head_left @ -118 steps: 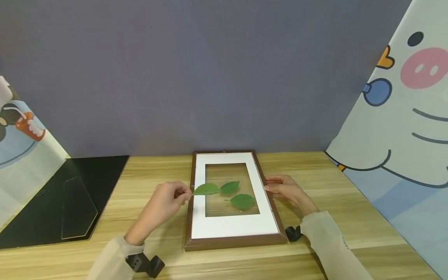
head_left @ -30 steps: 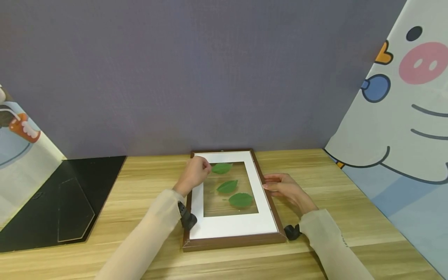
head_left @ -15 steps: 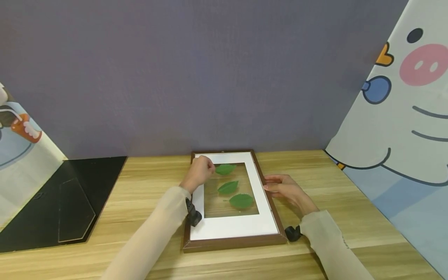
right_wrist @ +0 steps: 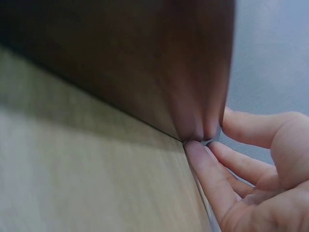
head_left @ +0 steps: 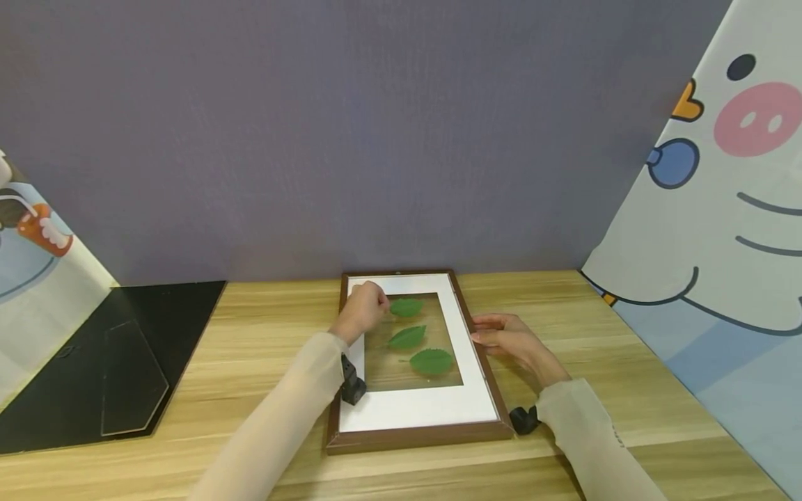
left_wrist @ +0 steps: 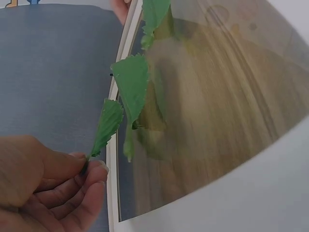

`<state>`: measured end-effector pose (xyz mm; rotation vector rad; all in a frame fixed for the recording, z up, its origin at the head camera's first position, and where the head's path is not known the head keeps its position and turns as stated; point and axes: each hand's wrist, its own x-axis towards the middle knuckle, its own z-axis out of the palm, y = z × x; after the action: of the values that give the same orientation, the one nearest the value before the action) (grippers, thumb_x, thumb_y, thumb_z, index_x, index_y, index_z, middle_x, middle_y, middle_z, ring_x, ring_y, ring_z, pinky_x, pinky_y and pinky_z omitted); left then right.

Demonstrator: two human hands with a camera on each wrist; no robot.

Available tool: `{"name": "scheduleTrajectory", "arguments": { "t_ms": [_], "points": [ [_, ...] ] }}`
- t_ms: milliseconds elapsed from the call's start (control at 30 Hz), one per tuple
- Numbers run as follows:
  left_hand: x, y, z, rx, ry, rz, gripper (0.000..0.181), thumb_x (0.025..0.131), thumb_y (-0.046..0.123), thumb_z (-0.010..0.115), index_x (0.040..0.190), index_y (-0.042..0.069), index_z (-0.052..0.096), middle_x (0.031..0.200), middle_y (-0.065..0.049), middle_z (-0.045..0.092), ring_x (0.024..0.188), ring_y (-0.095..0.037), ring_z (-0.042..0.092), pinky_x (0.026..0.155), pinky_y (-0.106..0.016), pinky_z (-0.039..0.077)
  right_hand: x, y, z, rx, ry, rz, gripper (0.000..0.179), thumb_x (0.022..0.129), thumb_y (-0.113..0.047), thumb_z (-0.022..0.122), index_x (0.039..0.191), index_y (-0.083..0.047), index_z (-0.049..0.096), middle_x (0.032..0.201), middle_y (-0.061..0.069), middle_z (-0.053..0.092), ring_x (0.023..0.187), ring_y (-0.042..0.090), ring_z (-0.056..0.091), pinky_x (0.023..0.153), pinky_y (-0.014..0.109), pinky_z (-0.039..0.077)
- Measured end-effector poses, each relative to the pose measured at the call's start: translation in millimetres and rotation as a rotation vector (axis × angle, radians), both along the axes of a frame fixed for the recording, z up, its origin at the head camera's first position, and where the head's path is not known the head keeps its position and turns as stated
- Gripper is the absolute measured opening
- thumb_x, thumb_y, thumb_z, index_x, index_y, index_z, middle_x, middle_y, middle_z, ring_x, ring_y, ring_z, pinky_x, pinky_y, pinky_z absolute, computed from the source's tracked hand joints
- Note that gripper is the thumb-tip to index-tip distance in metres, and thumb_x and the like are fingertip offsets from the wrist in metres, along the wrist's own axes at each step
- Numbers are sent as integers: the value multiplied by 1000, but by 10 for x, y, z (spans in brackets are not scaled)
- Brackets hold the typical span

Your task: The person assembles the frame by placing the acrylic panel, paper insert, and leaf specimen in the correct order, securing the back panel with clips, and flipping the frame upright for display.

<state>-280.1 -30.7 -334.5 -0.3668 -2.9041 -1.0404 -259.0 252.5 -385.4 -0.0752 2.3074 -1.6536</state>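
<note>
A brown picture frame point(head_left: 418, 437) with a white mat lies on the table around a glass pane. My left hand point(head_left: 363, 306) reaches over its upper left side, pinching the stem of a serrated green leaf point(left_wrist: 107, 126) between thumb and fingers. That leaf is over the upper part of the mat's opening. Below it on the pane lie a middle leaf point(head_left: 407, 337) and a lower leaf point(head_left: 432, 362), in a rough column. My right hand point(head_left: 515, 341) rests its fingertips against the frame's right side, thumb tip near the upper edge in the right wrist view.
A black backing board point(head_left: 81, 362) with its stand flap lies on the table point(head_left: 263, 348) at the left. A grey wall point(head_left: 401, 139) stands behind the frame. Cartoon-printed panels point(head_left: 720, 229) flank both sides.
My left hand has carried its leaf from the frame's left edge up to the opening's upper part, then slightly right. The other two leaves and my right hand stay put.
</note>
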Motion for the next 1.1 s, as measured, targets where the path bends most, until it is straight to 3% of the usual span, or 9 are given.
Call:
{"name": "scheduleTrajectory", "arguments": {
  "t_ms": [367, 500, 600, 1100],
  "points": [
    [-20, 31, -54, -21, 0, 9, 26, 84, -5, 57, 59, 4, 58, 52, 1, 47, 46, -8, 37, 44, -18, 31, 2, -5, -9, 1, 1, -3, 56, 90, -9, 64, 138, 8, 41, 138, 29, 45, 115, 28, 58, 96, 42, 50],
    [-20, 36, -75, -35, -16, 14, 16, 87, 0, 60, 72, 2, 67, 71, -6, 65, 55, -11, 50, 50, -21, 42, 0, -5, -11, 3, 3, -2, 57, 89, -10, 64, 138, 9, 41, 138, 29, 45, 115, 29, 58, 96, 43, 50],
    [-28, 37, -93, -44, -6, 16, 11, 86, 1, 62, 78, 2, 69, 82, -10, 69, 61, -14, 55, 55, -23, 47, -1, -5, -9, -2, 4, -3, 56, 89, -9, 64, 137, 9, 41, 138, 29, 45, 115, 28, 58, 96, 43, 50],
    [3, 20, -83, -105, -8, 30, 6, 87, 6, 66, 85, 1, 67, 88, -12, 69, 75, -21, 60, 65, -32, 53, 2, -10, -3, -2, -3, -1, 57, 90, -9, 64, 138, 9, 40, 139, 29, 43, 114, 27, 58, 96, 41, 51]
  ]
}}
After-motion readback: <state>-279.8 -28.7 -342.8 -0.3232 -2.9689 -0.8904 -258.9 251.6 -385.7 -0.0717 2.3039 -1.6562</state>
